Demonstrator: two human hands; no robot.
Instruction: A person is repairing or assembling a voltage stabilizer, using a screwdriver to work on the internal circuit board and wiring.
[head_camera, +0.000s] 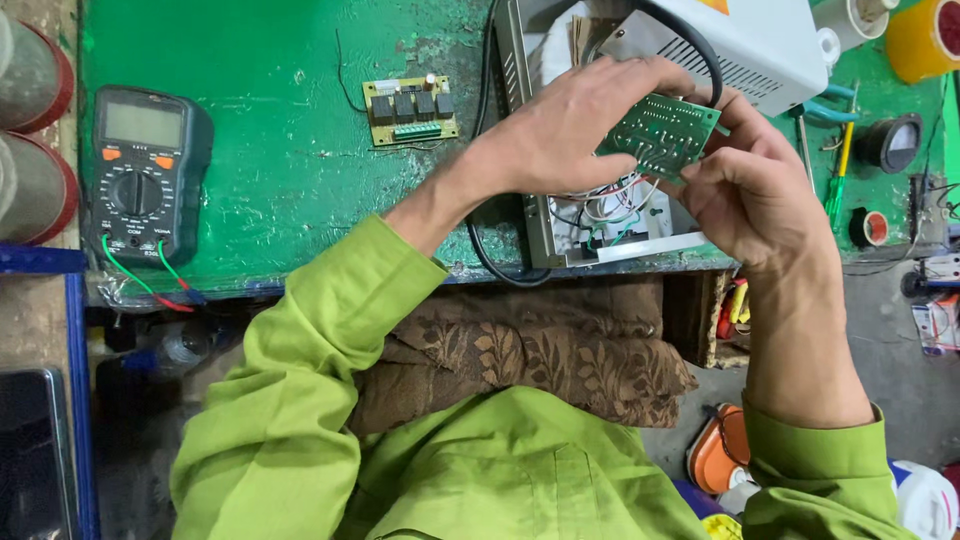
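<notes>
Both hands hold a small green circuit board (662, 133) above an opened metal device chassis (600, 240) with white, red and black wires inside. My left hand (570, 125) grips the board from the left and over its top edge. My right hand (745, 190) pinches its right and lower edge with thumb and fingers. The board shows its solder side, tilted toward me. A white metal cover (750, 40) with vent slots sits just behind the board.
A grey digital multimeter (148, 175) with red and green leads lies at the left of the green worktable (280, 160). A second small relay board (410, 108) rests mid-table. Tape rolls (925, 40), a screwdriver (838, 170) and clutter sit at right.
</notes>
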